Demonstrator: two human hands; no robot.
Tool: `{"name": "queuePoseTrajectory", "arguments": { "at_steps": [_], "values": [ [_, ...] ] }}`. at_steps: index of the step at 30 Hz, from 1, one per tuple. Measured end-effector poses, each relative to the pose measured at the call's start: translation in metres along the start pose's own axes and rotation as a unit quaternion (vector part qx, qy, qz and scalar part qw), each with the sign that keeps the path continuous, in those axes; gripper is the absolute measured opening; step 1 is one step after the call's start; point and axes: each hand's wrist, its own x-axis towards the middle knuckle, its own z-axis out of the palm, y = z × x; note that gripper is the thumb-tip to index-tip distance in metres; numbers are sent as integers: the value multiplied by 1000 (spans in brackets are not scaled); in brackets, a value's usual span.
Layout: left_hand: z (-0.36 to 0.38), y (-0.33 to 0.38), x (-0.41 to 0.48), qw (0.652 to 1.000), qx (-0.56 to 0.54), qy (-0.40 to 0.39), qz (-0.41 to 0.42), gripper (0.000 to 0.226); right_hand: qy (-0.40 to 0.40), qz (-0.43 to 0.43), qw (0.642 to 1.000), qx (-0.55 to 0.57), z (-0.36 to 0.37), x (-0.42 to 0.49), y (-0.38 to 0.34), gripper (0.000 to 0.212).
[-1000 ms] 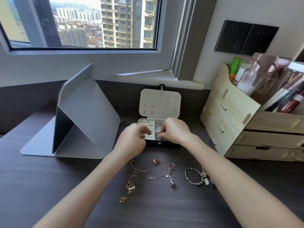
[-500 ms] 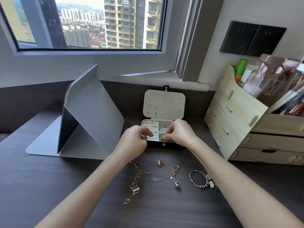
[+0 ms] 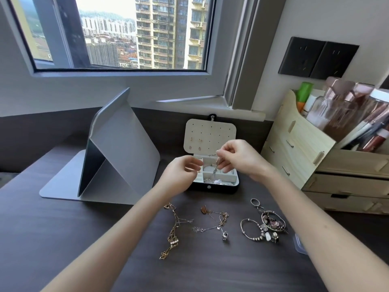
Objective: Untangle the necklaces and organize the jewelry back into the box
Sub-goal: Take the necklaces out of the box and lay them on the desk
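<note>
The left hand (image 3: 181,173) covers the left compartments of the jewelry box (image 3: 210,187); whether its curled fingers hold anything cannot be told. The dangling piece (image 3: 215,169) pinched by the right hand (image 3: 237,159) is too fine to identify. The right forearm hides most of a clear plastic item (image 3: 299,244). The wooden organizer (image 3: 294,148) runs off the right edge.

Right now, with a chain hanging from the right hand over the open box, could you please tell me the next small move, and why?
Probably bring the left hand across to pinch the lower end of the thin chain. The right hand pinches its top, it dangles over the open jewelry box, and the left hand hovers close beside, so steadying it looks easy.
</note>
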Motion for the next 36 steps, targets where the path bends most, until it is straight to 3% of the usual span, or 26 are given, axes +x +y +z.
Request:
{"name": "queuePoseTrajectory", "arguments": {
  "at_steps": [7, 10, 14, 18, 21, 26, 30, 36],
  "values": [
    [-2, 22, -15, 986, -134, -91, 24, 24, 19, -86, 995, 54, -15, -27, -46, 16],
    [-6, 32, -30, 981, -167, -93, 37, 17, 15, -117, 990, 81, -16, -40, -68, 15],
    [-22, 36, -60, 973, -201, -98, 50, 8, -4, -126, 984, 125, -11, -59, -89, 13],
    [-50, 29, -97, 966, -229, -116, 1, 4, -26, -95, 979, 180, 6, -78, -96, 15],
    [-76, 13, -123, 974, -176, -132, -44, 11, -51, -43, 974, 215, 35, -92, -85, 15],
    [-114, -24, -152, 984, 7, -118, -136, 4, -91, 47, 971, 214, 101, -114, -55, 14],
    [-131, -43, -155, 971, 138, -93, -173, 10, -38, 13, 999, 13, 143, -112, -34, 15],
    [-133, -49, -146, 952, 248, -62, -166, 18, 10, -2, 984, -179, 163, -104, -23, 15]
  ]
}}
